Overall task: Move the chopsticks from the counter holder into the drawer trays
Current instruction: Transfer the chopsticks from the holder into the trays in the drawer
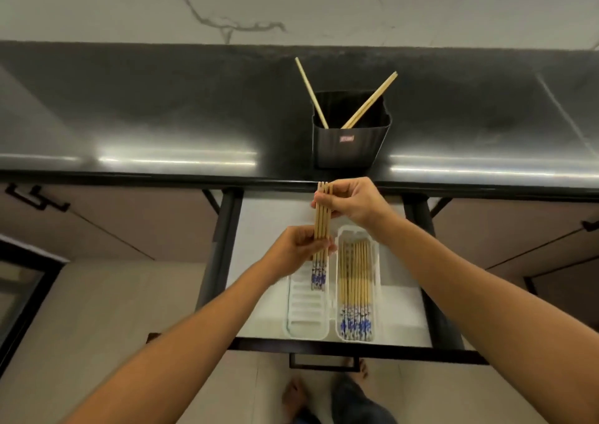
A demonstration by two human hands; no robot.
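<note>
Both hands pinch one bundle point(321, 229) of four or so chopsticks, held over the open drawer point(256, 229). Right hand point(351, 203) grips the plain top ends, thumb and fingers pressed against the sticks from the right side. Left hand point(293, 250) clamps the same bundle lower down, fingers wrapped round the shafts just above the blue-and-white patterned ends. Bundle hangs roughly upright in the view, sticks side by side and flush at the top, patterned ends pointing toward the drawer front.

Patterned ends sit over the far part of the left tray point(306, 320); whether they touch it cannot be told. Left tray is white, ribbed on the bottom, otherwise bare. Right tray point(376, 261), just beside it, holds a neat row of chopsticks point(355, 290) lying lengthwise, patterned ends toward the drawer front. Both trays lie on the pale drawer floor, near the front edge, which carries a dark handle point(324, 362).

Beyond the drawer, on the dark counter point(162, 116), a black holder point(351, 145) stands close to the counter edge, directly behind the hands. Three plain-looking sticks remain in it: one point(311, 93) leaning left, a pair point(371, 99) leaning right, crossing low inside. Small pinkish label on the holder's front face, text unreadable.

Marbled white wall point(291, 2) behind the counter. Cabinet doors either side of the drawer. Person's bare feet point(293, 397) show on the floor below the drawer front.
</note>
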